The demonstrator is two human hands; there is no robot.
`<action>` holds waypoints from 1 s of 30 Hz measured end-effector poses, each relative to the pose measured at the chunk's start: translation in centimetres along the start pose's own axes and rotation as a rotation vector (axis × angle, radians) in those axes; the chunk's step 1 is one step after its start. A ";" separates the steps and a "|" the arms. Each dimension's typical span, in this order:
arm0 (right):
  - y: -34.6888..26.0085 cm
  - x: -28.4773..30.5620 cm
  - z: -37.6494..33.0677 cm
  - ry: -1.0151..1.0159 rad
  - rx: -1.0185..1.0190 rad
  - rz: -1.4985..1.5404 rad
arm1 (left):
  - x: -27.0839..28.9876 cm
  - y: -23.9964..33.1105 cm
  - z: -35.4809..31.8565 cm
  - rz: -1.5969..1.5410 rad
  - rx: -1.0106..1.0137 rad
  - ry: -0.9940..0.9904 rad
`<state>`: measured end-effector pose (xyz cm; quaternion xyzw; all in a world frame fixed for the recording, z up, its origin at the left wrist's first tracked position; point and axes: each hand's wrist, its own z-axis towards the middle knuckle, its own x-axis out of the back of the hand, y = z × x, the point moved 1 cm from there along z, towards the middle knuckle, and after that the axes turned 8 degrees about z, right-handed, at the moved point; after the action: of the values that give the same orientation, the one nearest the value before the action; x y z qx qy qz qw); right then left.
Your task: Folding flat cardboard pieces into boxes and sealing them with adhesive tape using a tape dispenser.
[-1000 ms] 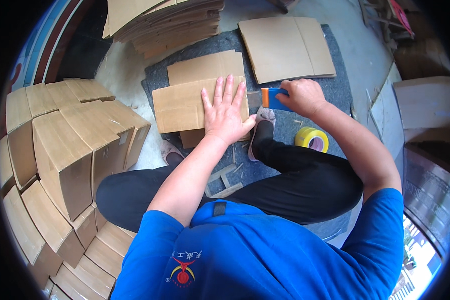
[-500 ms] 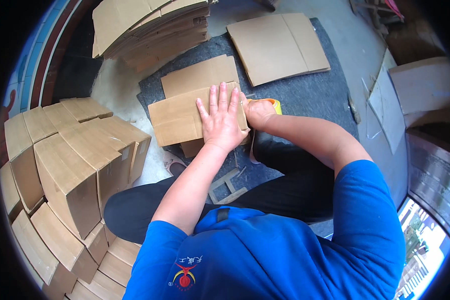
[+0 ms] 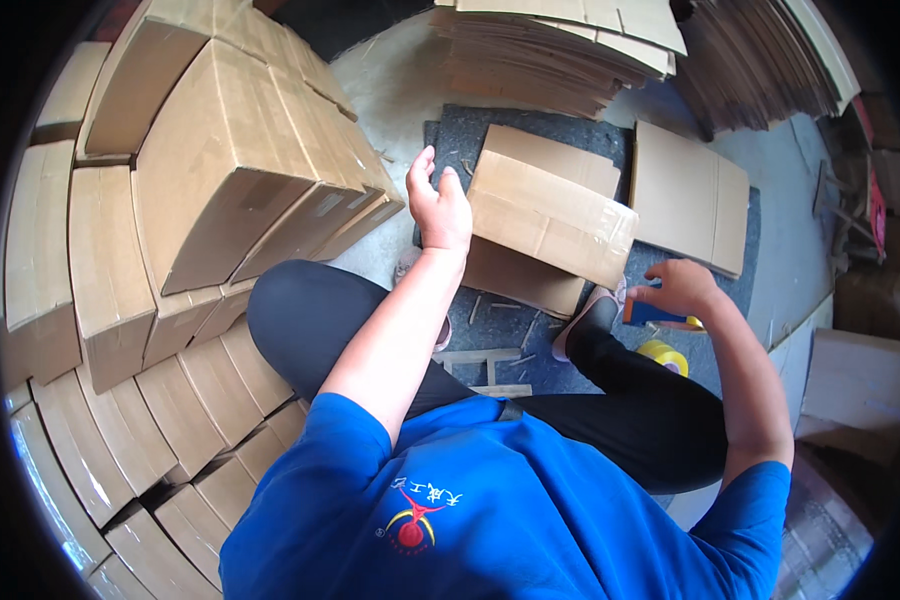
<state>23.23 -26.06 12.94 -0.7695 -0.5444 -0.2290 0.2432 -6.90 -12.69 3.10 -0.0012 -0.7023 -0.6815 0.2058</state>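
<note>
Two hands are seen: the right hand (image 3: 682, 290) grips a blue tape dispenser (image 3: 655, 314); the left hand (image 3: 438, 205) is held open at nine o'clock of the taped box (image 3: 550, 215)

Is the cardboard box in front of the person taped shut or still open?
Shut on the side that shows: the cardboard box has its flaps closed with a clear tape strip along the seam. The right hand holds a blue tape dispenser.

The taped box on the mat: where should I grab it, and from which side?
Take the taped box by its two short ends, hands coming in from left and right. It lies flat and wide, and the left hand already hovers open by its left end.
</note>
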 end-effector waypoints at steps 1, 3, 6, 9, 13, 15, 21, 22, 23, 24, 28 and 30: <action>-0.4 -0.6 0.1 0.039 0.019 0.011 | 0.6 -1.2 1.4 -0.311 0.236 0.127; -3.0 -1.4 0.9 0.062 0.089 0.060 | 2.7 -5.6 3.3 -0.457 0.682 0.283; -3.7 -3.2 2.2 0.098 0.053 0.087 | 1.5 -6.7 1.6 -0.402 0.560 0.316; -2.2 -4.5 2.7 0.128 0.035 0.118 | 0.8 -4.2 1.0 -0.416 0.479 0.247; -4.0 -4.0 3.4 0.054 0.003 0.162 | 2.3 -5.7 3.1 -0.518 0.586 0.299; -3.8 -3.8 3.6 0.052 -0.020 0.158 | 2.3 -5.3 3.8 -0.634 0.639 0.254; -3.8 -2.7 4.2 -0.016 -0.082 0.170 | 1.7 -4.0 2.5 -0.378 0.282 -0.605; -3.7 -2.6 4.3 -0.012 -0.091 0.172 | 1.9 -3.8 2.5 -0.255 0.256 -0.808; -4.0 -2.6 4.6 -0.046 -0.080 0.153 | 2.5 -5.3 3.0 -0.310 0.304 -0.893; -4.4 -2.2 5.3 -0.070 -0.066 0.133 | 2.2 -6.2 2.6 -0.250 0.341 -0.840; -6.3 -1.2 4.1 -0.083 -0.127 0.187 | 0.6 -7.8 1.2 0.376 0.241 -0.777; -4.2 -2.0 4.1 -0.057 -0.050 0.249 | 0.5 -7.3 0.4 -0.135 0.263 -0.870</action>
<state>18.96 -23.71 9.08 -0.8432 -0.4454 -0.1883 0.2351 -9.50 -12.91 -3.74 -0.2154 -0.8025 -0.5345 -0.1545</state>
